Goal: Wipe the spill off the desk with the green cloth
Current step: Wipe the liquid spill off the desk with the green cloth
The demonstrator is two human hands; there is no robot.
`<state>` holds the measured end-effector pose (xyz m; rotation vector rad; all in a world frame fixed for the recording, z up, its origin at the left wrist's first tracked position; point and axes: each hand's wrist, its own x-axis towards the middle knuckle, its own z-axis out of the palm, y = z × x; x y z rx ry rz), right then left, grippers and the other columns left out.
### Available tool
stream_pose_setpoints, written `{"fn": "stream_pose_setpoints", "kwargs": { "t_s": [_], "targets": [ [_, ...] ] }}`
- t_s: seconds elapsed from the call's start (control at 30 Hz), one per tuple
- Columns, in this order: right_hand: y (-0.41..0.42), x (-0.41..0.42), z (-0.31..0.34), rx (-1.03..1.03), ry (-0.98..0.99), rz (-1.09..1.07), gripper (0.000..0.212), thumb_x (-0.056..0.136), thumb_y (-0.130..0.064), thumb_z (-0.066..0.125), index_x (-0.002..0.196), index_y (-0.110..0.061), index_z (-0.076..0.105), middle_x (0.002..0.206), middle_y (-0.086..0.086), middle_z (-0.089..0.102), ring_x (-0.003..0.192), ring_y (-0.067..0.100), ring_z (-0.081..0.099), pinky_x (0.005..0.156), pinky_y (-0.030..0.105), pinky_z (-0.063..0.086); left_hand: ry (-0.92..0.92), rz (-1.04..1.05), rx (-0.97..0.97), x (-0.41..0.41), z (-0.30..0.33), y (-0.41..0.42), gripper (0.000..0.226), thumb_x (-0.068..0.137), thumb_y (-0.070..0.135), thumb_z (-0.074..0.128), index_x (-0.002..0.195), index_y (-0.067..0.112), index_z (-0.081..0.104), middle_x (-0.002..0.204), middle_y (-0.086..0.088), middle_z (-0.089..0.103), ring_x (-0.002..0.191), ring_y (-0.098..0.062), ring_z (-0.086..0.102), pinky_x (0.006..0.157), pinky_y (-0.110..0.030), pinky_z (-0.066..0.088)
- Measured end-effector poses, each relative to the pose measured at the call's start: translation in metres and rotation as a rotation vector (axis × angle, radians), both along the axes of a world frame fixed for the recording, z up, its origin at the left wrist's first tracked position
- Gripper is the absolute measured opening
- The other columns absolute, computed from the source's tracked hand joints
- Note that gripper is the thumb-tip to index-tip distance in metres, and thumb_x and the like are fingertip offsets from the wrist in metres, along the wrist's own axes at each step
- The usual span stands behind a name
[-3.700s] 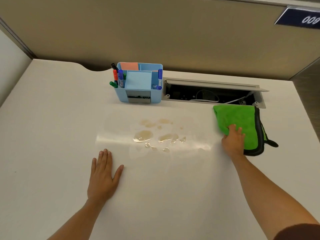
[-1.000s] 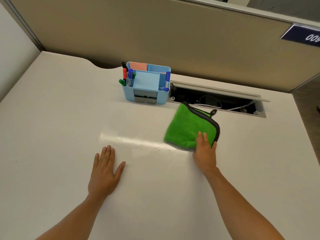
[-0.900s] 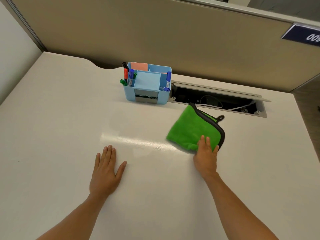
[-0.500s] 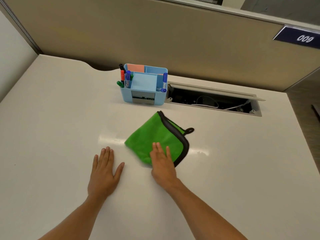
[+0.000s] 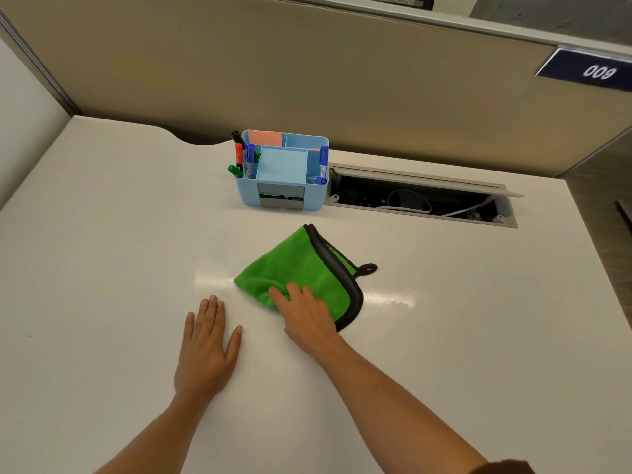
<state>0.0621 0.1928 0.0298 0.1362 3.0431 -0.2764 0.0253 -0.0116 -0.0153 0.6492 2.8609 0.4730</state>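
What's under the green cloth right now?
Only white desk shows around the green cloth. The right hand presses its near corner; anything beneath, including leftover spill, is covered.

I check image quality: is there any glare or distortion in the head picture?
Head view: a bright glare band lies across the desk, beside the green cloth on both sides; the wide lens bends the partition edges; the right hand looks sharp.

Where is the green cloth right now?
The fuzzy green cloth with black trim lies mid-desk in the head view, under the right hand, in front of the light-blue plastic pen organizer.
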Motion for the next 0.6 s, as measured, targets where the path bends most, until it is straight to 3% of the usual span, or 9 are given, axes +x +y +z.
{"fn": "stream_pose_setpoints", "kwargs": {
  "t_s": [0.3,0.6],
  "targets": [
    [0.110,0.029,0.009,-0.070,-0.013,-0.552,0.058,0.080,-0.002,0.046,0.135,-0.021,0.042,0.111,0.017,0.048,0.092,0.038,0.055,0.072,0.047,0.052,-0.015,0.004,-0.022,0.000,-0.002,-0.001,0.074,0.094,0.054,0.019,0.150,0.009,0.005,0.161,-0.001,0.005,0.147,-0.009,-0.007,0.121,-0.035,-0.006],
    [0.169,0.085,0.007,-0.071,0.090,-0.911,0.052,0.080,0.005,0.049,0.130,-0.008,0.050,0.098,0.024,0.049,0.083,0.042,0.054,0.067,0.046,0.053,0.001,0.002,-0.030,0.000,-0.004,0.000,0.075,0.094,0.055,0.021,0.150,0.007,0.006,0.161,-0.004,0.009,0.148,-0.011,-0.003,0.120,-0.035,-0.006]
  ]
}}
